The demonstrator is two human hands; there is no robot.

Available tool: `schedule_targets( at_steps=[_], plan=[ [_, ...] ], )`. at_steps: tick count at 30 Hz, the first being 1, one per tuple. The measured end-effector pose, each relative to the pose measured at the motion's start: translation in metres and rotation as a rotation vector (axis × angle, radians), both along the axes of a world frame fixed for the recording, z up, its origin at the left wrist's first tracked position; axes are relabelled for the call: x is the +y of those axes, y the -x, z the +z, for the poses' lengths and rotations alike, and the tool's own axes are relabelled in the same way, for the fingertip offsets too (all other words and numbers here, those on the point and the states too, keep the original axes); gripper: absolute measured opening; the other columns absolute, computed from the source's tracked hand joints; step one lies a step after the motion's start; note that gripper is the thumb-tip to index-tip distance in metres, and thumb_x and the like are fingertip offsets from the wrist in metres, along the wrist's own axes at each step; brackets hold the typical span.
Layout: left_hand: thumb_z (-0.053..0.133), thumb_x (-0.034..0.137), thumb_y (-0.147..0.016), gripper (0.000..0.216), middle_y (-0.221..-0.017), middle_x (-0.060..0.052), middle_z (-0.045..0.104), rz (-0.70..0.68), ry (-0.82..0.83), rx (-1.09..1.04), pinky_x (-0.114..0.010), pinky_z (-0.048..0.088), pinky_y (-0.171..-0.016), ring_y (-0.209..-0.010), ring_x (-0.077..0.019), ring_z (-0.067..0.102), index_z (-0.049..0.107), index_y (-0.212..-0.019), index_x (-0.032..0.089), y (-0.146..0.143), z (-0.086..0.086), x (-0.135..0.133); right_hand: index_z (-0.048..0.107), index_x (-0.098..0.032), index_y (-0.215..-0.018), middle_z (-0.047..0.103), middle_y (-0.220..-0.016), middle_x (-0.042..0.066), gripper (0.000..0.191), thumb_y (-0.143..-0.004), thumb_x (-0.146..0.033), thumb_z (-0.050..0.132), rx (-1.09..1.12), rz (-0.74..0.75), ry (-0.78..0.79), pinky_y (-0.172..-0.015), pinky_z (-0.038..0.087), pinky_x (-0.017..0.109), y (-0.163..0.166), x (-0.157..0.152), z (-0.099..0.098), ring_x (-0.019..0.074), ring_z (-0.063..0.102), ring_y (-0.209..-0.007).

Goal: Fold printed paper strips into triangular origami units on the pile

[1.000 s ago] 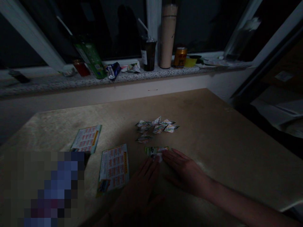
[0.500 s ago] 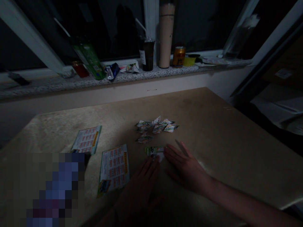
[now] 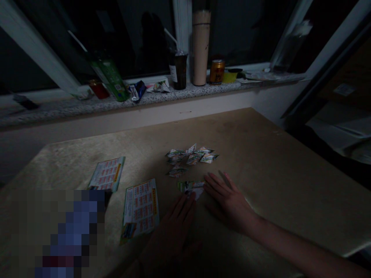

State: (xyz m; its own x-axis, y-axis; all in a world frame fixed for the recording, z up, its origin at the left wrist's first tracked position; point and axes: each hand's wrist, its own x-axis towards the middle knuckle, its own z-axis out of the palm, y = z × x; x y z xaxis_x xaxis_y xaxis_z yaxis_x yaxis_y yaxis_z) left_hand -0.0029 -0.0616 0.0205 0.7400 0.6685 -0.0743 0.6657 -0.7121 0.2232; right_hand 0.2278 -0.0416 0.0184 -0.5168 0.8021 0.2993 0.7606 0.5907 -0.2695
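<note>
A small folded strip of printed paper lies on the tan table in dim light. My left hand rests flat with its fingertips at the strip's near edge. My right hand lies palm down, fingers spread, with its fingertips at the strip's right end. Neither hand holds anything. Just beyond the strip sits a cluster of several small folded paper pieces.
Two printed leaflets lie on the table to the left. A stone windowsill behind carries a tall beige tumbler, a dark cup with straw, a gold can, a green packet and wrappers. The table's right edge drops off.
My right hand has shifted slightly right and back along the strip's end, fingers spreading a little. The view has tilted down a little. The left hand stays put.
</note>
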Motion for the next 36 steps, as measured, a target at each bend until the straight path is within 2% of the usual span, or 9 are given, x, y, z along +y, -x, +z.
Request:
schedule_targets(
  at_steps=[5,10,13,16,22,31,36],
  plan=[
    [0.05,0.046,-0.082,0.077,-0.149,-0.009,0.012,-0.003,0.007,0.016,-0.043,0.023,-0.107,-0.134,-0.0289,0.012,0.014,-0.142,0.013,-0.001,0.001,0.0,0.049,-0.014,-0.125,0.043,-0.136,0.01,0.041,-0.085,-0.022,0.047,-0.02,-0.034,-0.01,-0.107,0.023,0.054,-0.003,0.003,-0.001,0.0252,0.031,-0.13],
    [0.051,0.046,-0.081,0.08,-0.149,-0.009,0.011,0.008,0.005,0.002,-0.044,0.022,-0.107,-0.134,-0.03,0.011,0.013,-0.142,0.013,-0.003,0.0,0.001,0.044,-0.012,-0.128,0.043,-0.136,0.012,0.044,-0.086,-0.023,0.046,-0.062,-0.026,-0.051,-0.106,0.023,0.055,-0.001,0.001,0.001,0.027,0.032,-0.129],
    [0.051,0.045,-0.081,0.081,-0.149,-0.01,0.01,-0.01,0.021,0.011,-0.044,0.022,-0.106,-0.135,-0.0299,0.009,0.01,-0.143,0.012,-0.002,0.0,0.001,0.043,-0.014,-0.13,0.04,-0.138,0.012,0.046,-0.085,-0.024,0.049,-0.044,0.029,-0.051,-0.105,0.025,0.054,0.0,0.0,0.004,0.0267,0.032,-0.129],
    [0.05,0.046,-0.081,0.081,-0.149,-0.01,0.011,-0.008,0.033,0.017,-0.043,0.023,-0.107,-0.135,-0.0291,0.009,0.01,-0.143,0.012,0.0,-0.001,0.001,0.05,-0.018,-0.124,0.038,-0.139,0.011,0.041,-0.084,-0.027,0.051,-0.035,0.115,-0.022,-0.106,0.024,0.052,0.0,0.0,0.007,0.0258,0.03,-0.13],
    [0.052,0.044,-0.08,0.084,-0.15,-0.01,0.008,-0.016,0.015,-0.023,-0.043,0.021,-0.108,-0.135,-0.0292,0.008,0.007,-0.143,0.012,0.001,-0.005,0.002,0.058,-0.017,-0.114,0.043,-0.135,0.012,0.032,-0.084,-0.028,0.053,-0.009,0.134,-0.013,-0.107,0.021,0.053,0.003,0.0,0.006,0.0267,0.031,-0.129],
    [0.049,0.047,-0.081,0.081,-0.149,-0.012,0.013,-0.019,0.01,-0.027,-0.044,0.023,-0.107,-0.135,-0.0299,0.011,0.011,-0.143,0.011,0.002,-0.006,0.001,0.043,-0.021,-0.129,0.051,-0.129,0.008,0.043,-0.087,-0.023,0.046,0.001,0.206,-0.03,-0.108,0.023,0.05,0.006,-0.001,0.002,0.0209,0.044,-0.121],
    [0.049,0.053,-0.08,0.081,-0.15,-0.012,0.003,0.031,-0.031,-0.071,-0.048,0.024,-0.104,-0.134,-0.0345,0.009,0.013,-0.143,0.017,0.004,-0.014,-0.001,0.051,-0.02,-0.123,0.058,-0.121,0.008,0.036,-0.087,-0.026,0.047,0.007,0.193,-0.02,-0.108,0.023,0.049,0.006,-0.002,0.002,0.0211,0.048,-0.117]
  ],
)
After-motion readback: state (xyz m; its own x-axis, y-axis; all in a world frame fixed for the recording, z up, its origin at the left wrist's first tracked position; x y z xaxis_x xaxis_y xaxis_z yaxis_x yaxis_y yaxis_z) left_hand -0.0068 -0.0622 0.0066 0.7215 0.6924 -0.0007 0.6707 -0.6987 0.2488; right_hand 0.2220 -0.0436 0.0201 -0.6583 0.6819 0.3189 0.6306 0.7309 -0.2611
